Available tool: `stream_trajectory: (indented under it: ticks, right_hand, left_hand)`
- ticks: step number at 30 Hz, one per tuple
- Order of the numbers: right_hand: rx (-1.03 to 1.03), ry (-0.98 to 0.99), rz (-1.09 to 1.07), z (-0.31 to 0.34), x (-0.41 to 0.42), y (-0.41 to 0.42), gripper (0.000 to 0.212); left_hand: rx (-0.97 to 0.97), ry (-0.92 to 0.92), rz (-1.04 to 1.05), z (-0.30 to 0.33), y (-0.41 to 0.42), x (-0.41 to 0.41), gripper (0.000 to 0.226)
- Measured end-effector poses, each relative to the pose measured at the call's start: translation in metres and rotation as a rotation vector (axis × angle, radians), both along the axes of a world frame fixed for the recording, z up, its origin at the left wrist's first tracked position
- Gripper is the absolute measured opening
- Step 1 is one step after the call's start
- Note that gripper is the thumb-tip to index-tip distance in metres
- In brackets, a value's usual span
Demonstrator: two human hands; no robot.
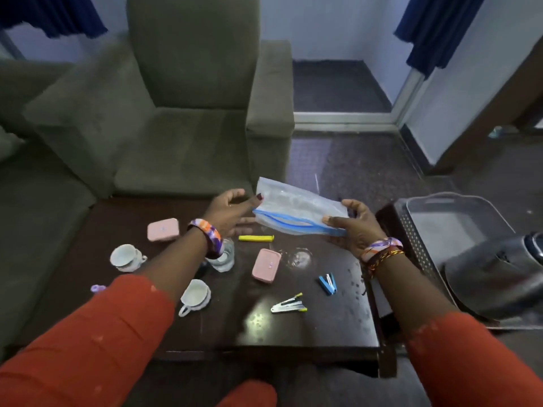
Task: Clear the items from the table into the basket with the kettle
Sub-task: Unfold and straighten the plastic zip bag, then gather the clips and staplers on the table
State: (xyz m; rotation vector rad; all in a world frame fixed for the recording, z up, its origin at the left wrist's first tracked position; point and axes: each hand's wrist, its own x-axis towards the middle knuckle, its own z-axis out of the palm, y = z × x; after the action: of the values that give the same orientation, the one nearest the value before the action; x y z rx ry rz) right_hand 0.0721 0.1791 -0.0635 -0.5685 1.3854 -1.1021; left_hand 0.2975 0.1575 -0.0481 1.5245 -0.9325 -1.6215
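Note:
A clear zip bag [293, 205] with a blue seal hangs above the far side of the dark table [323, 327]. My left hand [229, 211] pinches its left end and my right hand [357, 227] holds its right end. On the table lie two pink boxes [163, 229] [266, 264], two white cups [127, 257] [194, 296], a glass [224, 257], a yellow clip [255, 238], a blue stapler [327, 284] and a silver stapler [289, 306]. The grey basket [417, 239] stands to the right with the steel kettle [496, 277] in it.
A green armchair [182, 113] stands right behind the table and a sofa [35, 218] runs along its left side. A small purple item [97, 288] lies at the table's left edge. A clear glass lid [299, 257] rests near the pink box. Dark floor lies beyond the basket.

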Motion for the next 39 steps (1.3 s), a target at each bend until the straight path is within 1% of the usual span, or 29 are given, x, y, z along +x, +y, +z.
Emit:
stream_trajectory:
  ticks: [2,4,6,8,10,12,13,16,18,19,21,22,24,26,28,30,32,36,39]
  right_hand:
    - [0.038,0.010,-0.113,-0.021,-0.004,-0.005,0.040]
    - [0.070,0.032,-0.224,-0.040,-0.005,-0.015,0.039]
    - [0.104,0.052,-0.339,-0.058,-0.006,-0.029,0.036]
    - [0.181,0.038,-0.461,-0.081,-0.009,-0.047,0.029]
    - [0.249,0.031,-0.542,-0.109,-0.010,-0.064,0.019]
    - [0.273,0.042,-0.571,-0.140,-0.009,-0.077,0.020]
    - [0.279,0.053,-0.579,-0.154,-0.008,-0.083,0.022]
    - [0.329,0.099,-0.553,-0.191,-0.007,-0.096,0.030]
    - [0.392,0.147,-0.504,-0.211,-0.009,-0.100,0.030]
    - [0.440,0.256,-0.443,-0.219,-0.010,-0.100,0.032]
    - [0.544,0.586,-0.264,-0.230,-0.013,-0.097,0.046]
    - [0.557,0.744,-0.204,-0.231,-0.014,-0.096,0.052]
    - [0.475,0.992,-0.124,-0.235,-0.014,-0.096,0.059]
    - [0.367,1.148,0.035,-0.243,-0.014,-0.100,0.061]
    - [0.322,1.200,0.237,-0.255,-0.014,-0.104,0.062]
    - [0.347,1.197,0.415,-0.268,-0.015,-0.105,0.062]
    - [0.391,1.179,0.523,-0.278,-0.015,-0.105,0.063]
    - [0.431,1.196,0.594,-0.288,-0.015,-0.109,0.064]
    - [0.427,1.188,0.588,-0.283,-0.015,-0.110,0.064]
  left_hand:
    - [0.054,0.041,-0.043,-0.016,-0.015,-0.013,0.064]
    - [0.055,0.007,-0.008,-0.039,-0.034,-0.031,0.074]
    - [0.004,-0.141,0.029,-0.064,-0.055,-0.050,0.077]
    - [-0.073,-0.328,0.007,-0.089,-0.073,-0.064,0.068]
    - [-0.196,-0.552,-0.127,-0.116,-0.087,-0.073,0.059]
    - [-0.323,-0.736,-0.368,-0.140,-0.098,-0.079,0.055]
    - [-0.367,-0.785,-0.475,-0.152,-0.103,-0.082,0.055]
    - [-0.523,-0.837,-0.716,-0.184,-0.121,-0.094,0.052]
    - [-0.570,-0.899,-0.891,-0.206,-0.133,-0.101,0.052]
    - [-0.569,-0.941,-0.979,-0.216,-0.139,-0.104,0.053]
    - [-0.560,-1.015,-1.109,-0.233,-0.149,-0.111,0.053]
    - [-0.565,-1.047,-1.158,-0.238,-0.152,-0.116,0.053]
    - [-0.590,-1.091,-1.226,-0.247,-0.158,-0.125,0.052]
    - [-0.575,-1.120,-1.272,-0.254,-0.162,-0.132,0.054]
    - [-0.539,-1.149,-1.308,-0.263,-0.165,-0.136,0.057]
    - [-0.488,-1.173,-1.341,-0.272,-0.166,-0.137,0.061]
    - [-0.446,-1.185,-1.373,-0.280,-0.166,-0.136,0.064]
    - [-0.397,-1.200,-1.416,-0.287,-0.170,-0.134,0.065]
    - [-0.415,-1.182,-1.376,-0.279,-0.169,-0.135,0.064]
